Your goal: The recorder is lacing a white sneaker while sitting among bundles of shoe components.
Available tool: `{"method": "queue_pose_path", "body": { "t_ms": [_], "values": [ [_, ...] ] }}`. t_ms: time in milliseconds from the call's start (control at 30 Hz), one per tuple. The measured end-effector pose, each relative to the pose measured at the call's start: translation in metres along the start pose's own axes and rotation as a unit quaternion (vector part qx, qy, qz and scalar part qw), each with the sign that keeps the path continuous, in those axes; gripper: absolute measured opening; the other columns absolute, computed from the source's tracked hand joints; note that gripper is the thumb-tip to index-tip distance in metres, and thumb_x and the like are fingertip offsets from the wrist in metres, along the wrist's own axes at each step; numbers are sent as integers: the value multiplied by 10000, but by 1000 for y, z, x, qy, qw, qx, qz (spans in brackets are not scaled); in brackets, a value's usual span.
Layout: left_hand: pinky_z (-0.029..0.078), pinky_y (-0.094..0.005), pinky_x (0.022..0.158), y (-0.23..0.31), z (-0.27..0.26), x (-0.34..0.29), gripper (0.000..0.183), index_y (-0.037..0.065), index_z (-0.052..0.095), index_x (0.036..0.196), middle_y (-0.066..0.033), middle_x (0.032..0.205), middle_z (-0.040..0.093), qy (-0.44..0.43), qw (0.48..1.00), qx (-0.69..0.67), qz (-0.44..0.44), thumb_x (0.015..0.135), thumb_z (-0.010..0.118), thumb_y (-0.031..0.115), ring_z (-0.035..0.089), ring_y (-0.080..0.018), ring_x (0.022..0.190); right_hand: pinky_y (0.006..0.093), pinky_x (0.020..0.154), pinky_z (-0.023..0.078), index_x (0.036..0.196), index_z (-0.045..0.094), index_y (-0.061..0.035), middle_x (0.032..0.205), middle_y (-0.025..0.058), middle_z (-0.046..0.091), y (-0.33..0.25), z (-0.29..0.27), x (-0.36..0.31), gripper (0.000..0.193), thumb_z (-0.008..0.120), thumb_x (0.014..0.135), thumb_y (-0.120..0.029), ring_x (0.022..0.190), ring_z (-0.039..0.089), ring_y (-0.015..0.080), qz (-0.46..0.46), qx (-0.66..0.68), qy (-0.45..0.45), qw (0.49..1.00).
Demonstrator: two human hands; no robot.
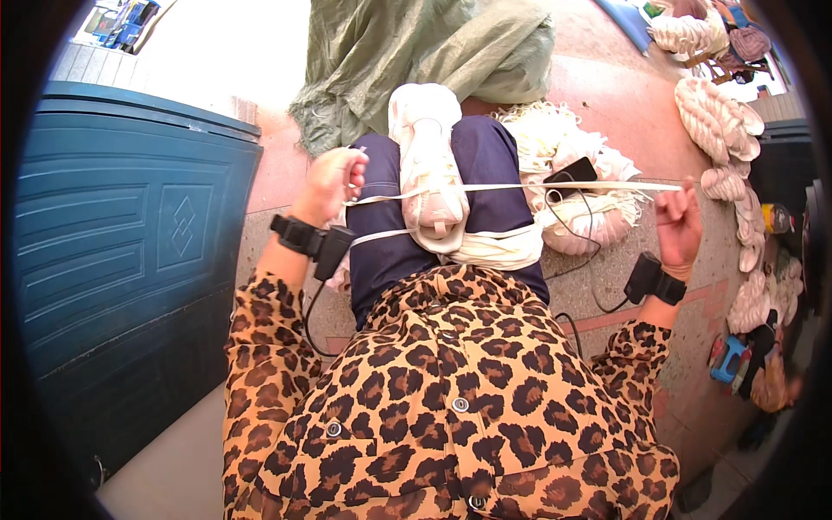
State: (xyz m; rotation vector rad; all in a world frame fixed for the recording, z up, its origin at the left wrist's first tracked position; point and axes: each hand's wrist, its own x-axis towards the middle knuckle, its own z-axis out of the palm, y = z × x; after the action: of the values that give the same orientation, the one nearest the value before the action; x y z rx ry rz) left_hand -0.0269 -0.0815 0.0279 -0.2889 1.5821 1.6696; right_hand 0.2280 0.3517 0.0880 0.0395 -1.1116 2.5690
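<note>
A white and pale pink sneaker (433, 178) is held upright between my knees. A flat cream shoelace (503, 186) crosses it and stretches taut to the right. My right hand (678, 227) is raised out to the side, its fingers pinching the far end of that lace. My left hand (336, 184), left of the shoe, is closed with the other side of the lace running into it; a small pale tip shows above the fingers. A bundle of cream laces (496, 251) lies across my right thigh, beside the near end of the shoe.
A heap of cream laces (563, 147) lies on the floor right of my knee, with a black device (574, 173) and cable on it. A green sack (416, 43) lies ahead. A blue door panel (139, 199) stands left. Bundled laces (715, 121) line the right.
</note>
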Motion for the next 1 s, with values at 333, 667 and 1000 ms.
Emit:
{"method": "queue_pose_path", "body": {
  "t_ms": [333, 667, 1000],
  "values": [
    [242, -177, 385, 114, -115, -74, 146, 33, 514, 989, 45, 561, 334, 81, 956, -127, 251, 885, 495, 134, 279, -29, 424, 355, 1004, 351, 1146, 434, 51, 1145, 161, 518, 0, -4, 30, 271, 424, 888, -31, 1093, 486, 243, -124, -84, 203, 968],
    [268, -168, 416, 97, -110, -73, 226, 16, 538, 1033, 73, 622, 363, 216, 912, 173, 302, 883, 496, 179, 291, -7, 478, 229, 758, 432, 1032, 566, -25, 918, 43, 595, 30, 1, 38, 195, 512, 878, -130, 812, 537, 97, -39, -358, 195, 912],
    [448, -314, 587, -47, 41, -29, 140, 16, 636, 752, -97, 666, 607, 5, 806, 524, 276, 754, 561, 134, 575, -203, 628, 364, 652, 454, 776, 624, -34, 746, 138, 601, 208, 73, 25, 150, 541, 772, -159, 706, 574, 289, 67, -676, -159, 716]
  ]
}}
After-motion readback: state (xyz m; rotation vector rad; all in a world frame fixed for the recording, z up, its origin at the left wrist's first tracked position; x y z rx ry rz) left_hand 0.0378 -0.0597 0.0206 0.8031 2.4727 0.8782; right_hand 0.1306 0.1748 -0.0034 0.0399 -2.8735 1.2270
